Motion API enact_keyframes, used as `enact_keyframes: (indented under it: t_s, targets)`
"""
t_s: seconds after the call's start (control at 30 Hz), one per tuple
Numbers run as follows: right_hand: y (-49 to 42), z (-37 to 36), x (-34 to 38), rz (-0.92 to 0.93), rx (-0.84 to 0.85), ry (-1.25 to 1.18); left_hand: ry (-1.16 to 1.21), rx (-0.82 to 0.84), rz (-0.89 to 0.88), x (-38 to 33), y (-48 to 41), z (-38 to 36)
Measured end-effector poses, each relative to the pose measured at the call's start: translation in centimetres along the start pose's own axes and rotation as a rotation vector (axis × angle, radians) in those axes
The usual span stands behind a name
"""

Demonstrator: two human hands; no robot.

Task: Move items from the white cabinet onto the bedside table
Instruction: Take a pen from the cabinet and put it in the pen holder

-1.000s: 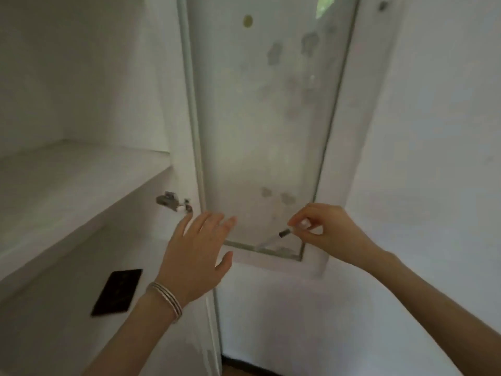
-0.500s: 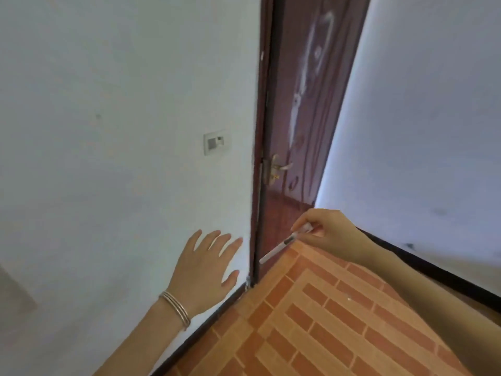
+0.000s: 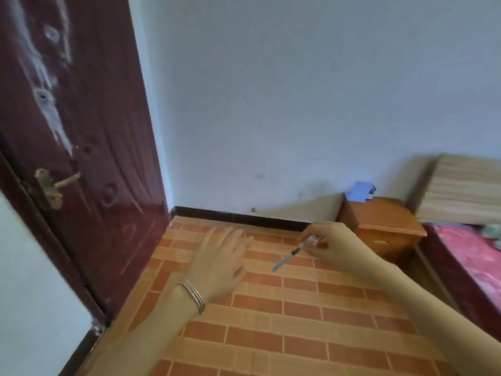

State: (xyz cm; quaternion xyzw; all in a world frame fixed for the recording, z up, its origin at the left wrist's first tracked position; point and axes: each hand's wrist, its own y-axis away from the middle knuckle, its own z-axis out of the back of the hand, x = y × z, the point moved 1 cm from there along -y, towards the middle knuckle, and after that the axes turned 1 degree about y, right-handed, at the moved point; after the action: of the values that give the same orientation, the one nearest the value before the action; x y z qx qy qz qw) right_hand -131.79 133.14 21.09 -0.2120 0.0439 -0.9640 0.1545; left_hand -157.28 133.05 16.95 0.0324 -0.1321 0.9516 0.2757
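At nine o'clock stands a dark red door [image 3: 81, 131], its handle [image 3: 58, 185] untouched. The white cabinet, in view a second ago, is now out of sight; the person has turned away from it, past the door, to face the bed corner. This indicates the pick-up is done and the carry is under way.

Near centre, the left hand [image 3: 219, 264] hangs over the brick floor [image 3: 271, 321], palm down, fingers [image 3: 230, 237] spread wide and holding nothing. A bangle [image 3: 191, 294] sits on that wrist. The hand keeps the same open pose as before.

Just right of centre, the right hand [image 3: 333, 248] pinches a pen [image 3: 291, 255] between thumb and fingertips at its upper end; the pen's free tip slants down toward seven o'clock. The grip is light and narrow, unchanged since the cabinet.

At two o'clock stands the bedside table [image 3: 385, 226], against the wall, with a small blue item [image 3: 360, 191] on its far edge. The pen is well apart from it and not yet above it. To three o'clock lie the bed [image 3: 466, 261] and its headboard [image 3: 461, 191].

Judgement: one item is in transit; remaining work is the approach and set-down on the table's bare top. Risk: the loose end-grip may let the pen swing or slip.
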Motion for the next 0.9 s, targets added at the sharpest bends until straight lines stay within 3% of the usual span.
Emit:
enact_keyframes:
  t_s: [0.3, 0.43, 0.53, 0.9]
  targets:
    - [5.6, 6.2, -14.7, -0.246, -0.139, -0.022, 0.110, -0.124, -0.313, -12.4, -15.9, -1.7]
    - [6.3, 6.8, -20.5, -0.336, -0.183, -0.018, 0.146, -0.064, -0.422, -15.9, -21.5, -5.6]
    - [5.1, 7.7, -25.1, -0.386, -0.185, 0.003, 0.184, -0.035, -0.453, -17.5, -26.5, -8.3]
    - [-5.3, 13.9, -39.6, -0.470, -0.268, -0.017, 0.311, -0.162, -0.523, -20.3, -49.0, -11.5]
